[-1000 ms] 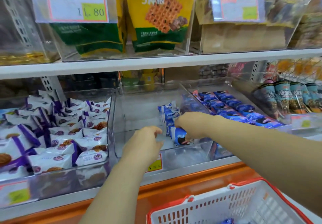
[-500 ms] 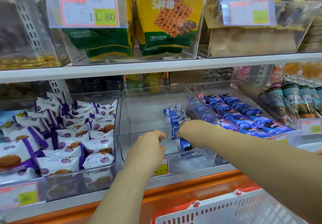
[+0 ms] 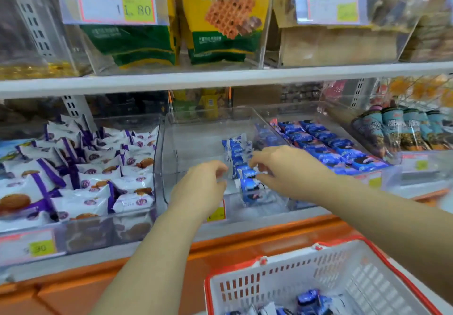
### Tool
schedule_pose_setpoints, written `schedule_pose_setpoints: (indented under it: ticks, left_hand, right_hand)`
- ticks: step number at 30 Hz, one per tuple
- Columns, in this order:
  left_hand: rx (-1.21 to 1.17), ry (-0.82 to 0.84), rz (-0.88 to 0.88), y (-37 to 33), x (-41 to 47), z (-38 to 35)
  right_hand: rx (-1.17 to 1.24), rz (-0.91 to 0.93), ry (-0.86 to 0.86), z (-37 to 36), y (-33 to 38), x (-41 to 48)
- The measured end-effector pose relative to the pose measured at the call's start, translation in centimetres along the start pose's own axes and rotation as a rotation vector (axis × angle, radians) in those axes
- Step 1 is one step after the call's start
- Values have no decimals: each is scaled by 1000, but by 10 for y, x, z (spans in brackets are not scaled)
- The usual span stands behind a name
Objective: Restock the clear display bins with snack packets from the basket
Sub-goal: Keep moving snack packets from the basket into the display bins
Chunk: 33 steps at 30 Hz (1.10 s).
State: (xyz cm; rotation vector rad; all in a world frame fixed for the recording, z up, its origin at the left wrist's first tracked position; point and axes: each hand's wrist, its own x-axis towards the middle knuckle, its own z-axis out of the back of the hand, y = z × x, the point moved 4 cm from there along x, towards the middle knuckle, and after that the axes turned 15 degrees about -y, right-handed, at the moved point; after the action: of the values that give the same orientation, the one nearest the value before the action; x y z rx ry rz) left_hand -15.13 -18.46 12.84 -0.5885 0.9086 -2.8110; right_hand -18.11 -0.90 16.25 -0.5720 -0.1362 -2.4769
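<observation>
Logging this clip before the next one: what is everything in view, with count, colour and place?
bin: one, clear, lower shelf centre.
row packets: several, blue-white, bin's right side.
basket: one, white with red rim, bottom right.
basket packets: few, blue, basket floor.
white packets: many, white-purple, left of bin.
dark packets: many, dark blue, right of bin.
cones: several, teal, far right.
waffle bags: two, yellow-green, upper shelf.
price tag: one, white, upper left.
left hand: one, left of row, fingers curled.
right hand: one, at row's right side.
</observation>
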Motion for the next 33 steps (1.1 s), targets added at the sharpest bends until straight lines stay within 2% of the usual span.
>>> schedule_pose_setpoints:
  ticks: [3,5,8,10,13,17,19,23,28,33]
  left_hand:
    - [-47,-124,-172,-25,-11,11]
    - [-73,-124,-318,-45,-29,13]
    - [-54,31,-481,-66,-62,0]
    - [22,176,-529,-70,-82,-18]
    - [195,381,-601,-66,-106,-56]
    - [403,647,-602,-41,-134,-109]
    - [496,762,-598,-28,-145,-127]
    - [571,905,-556,-15,-148,-143]
    - [533,893,-517,-19,-137,-146]
    - [530,879,-515,-23,-137,-150]
  right_hand:
    - [215,-7,-242,24,5,-63]
    - [279,-35,-236,16,0,-109]
    - [286,-155,-25,-25,-13,-166]
    - [273,-202,118,-59,-22,-193]
    - [188,-172,406,-115,-34,-226]
    - [74,-91,822,-179,-58,-270]
    - [6,-65,949,-197,-72,-286]
    - [-18,-146,957,-228,-95,-305]
    - [-81,-136,933,-261,-95,-324]
    - [-163,-99,928,-264,-91,-327]
